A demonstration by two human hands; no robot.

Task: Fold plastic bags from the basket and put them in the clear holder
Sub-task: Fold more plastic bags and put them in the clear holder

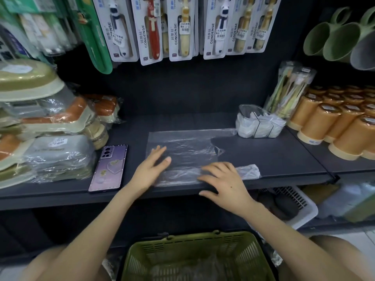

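The dark shelf (274, 159) spreads out under both sets of fingers. Below the wrists, nearer the person than any fingertip, sits the green basket (203, 237) with crumpled clear plastic inside. The plastic bag (182, 142) lies flat on the shelf, running away from the fingertips (its near edge looks folded into a strip). The clear holder (260, 123), with white bags inside, stands beyond and right of the right fingers. The left hand (151, 169) and right hand (225, 183) press the bag with straight, spread fingers, gripping nothing. A phone (109, 169) lies left of the left fingers.
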